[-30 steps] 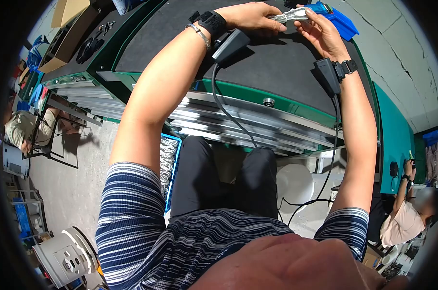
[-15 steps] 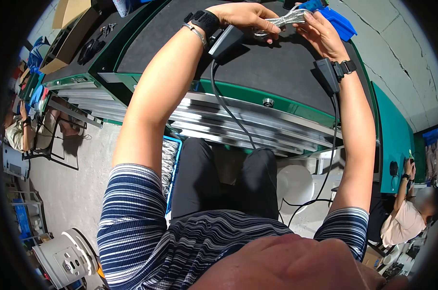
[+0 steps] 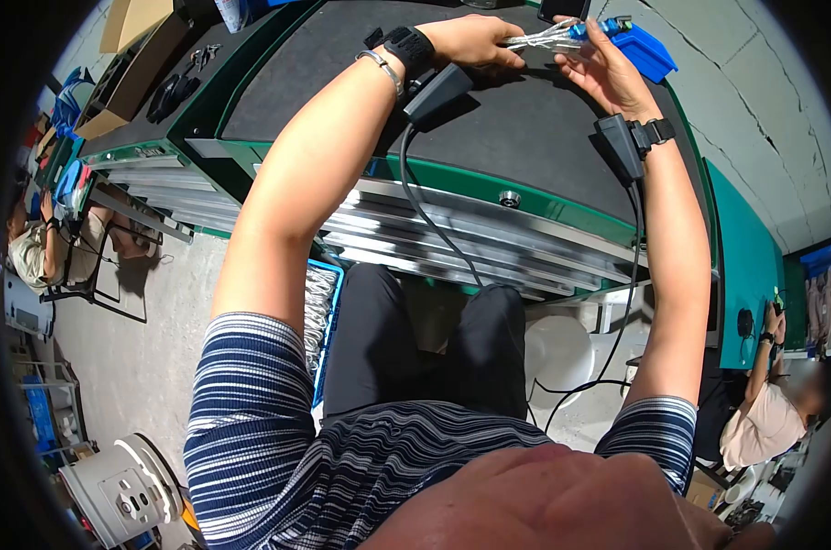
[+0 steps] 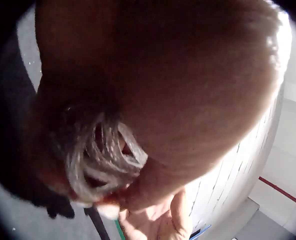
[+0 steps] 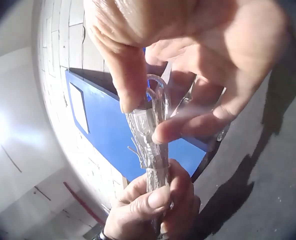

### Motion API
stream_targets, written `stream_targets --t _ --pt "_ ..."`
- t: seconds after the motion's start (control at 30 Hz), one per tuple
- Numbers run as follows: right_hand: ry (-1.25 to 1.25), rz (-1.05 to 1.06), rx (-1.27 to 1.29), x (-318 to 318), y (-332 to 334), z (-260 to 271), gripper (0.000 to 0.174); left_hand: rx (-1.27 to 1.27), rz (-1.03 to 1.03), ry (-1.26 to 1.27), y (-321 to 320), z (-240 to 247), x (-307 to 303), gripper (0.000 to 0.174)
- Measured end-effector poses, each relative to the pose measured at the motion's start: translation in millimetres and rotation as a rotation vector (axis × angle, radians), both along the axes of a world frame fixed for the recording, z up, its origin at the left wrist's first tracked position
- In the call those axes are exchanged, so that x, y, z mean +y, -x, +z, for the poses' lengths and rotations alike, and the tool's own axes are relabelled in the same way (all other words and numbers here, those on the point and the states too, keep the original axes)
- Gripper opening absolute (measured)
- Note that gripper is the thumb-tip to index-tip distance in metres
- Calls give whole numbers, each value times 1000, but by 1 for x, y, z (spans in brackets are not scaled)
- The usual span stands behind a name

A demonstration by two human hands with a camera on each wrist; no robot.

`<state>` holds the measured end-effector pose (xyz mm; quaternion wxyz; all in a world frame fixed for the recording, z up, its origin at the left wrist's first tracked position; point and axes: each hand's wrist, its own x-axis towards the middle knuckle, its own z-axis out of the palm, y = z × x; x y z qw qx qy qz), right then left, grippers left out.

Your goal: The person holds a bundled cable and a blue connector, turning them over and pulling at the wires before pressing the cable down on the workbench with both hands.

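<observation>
A bundle of clear, silvery cable [image 3: 546,38] stretches between the two hands above the dark mat. My left hand [image 3: 470,42] grips its left part; looped strands [image 4: 105,157] show under that palm in the left wrist view. The right hand [image 3: 620,81] pinches the other end between thumb and fingers. Close up in the right wrist view, a clear plug [image 5: 142,121] sits at the thumb tip, and a thin tie [image 5: 158,170] wraps the strands just above the left hand's fingers. A blue piece [image 3: 603,27] shows by the right fingertips in the head view.
A blue bin [image 3: 646,55] stands behind the right hand on the black-matted workbench [image 3: 525,128]. Near the bench's back edge lies a dark flat device [image 3: 562,9]. A blue crate [image 3: 320,321] of bundled cables is beside the left leg. Other people sit at both sides.
The bundle has shifted within the hands. The loop hanging below the left fingers half a second ago is hidden now, and the blue piece has come lower, by the right fingertips.
</observation>
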<state>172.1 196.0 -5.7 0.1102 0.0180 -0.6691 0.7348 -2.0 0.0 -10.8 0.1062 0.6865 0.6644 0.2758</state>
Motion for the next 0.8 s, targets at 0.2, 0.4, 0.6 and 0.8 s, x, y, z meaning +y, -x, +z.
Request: stream_targets --t 0.2,0.4,0.6,0.8 --pt "-59 -69 -176 -2 4 -3 53 265 93 -102 6 -4 4 39" --pt "-24 -71 -101 -2 3 -3 46 271 60 -164 3 7 0 30" --pt "-32 20 -12 -5 2 -3 43 120 78 -82 -10 19 -9 34" --pt "-40 -23 5 -5 2 -7 42 92 108 -82 -3 8 -3 38"
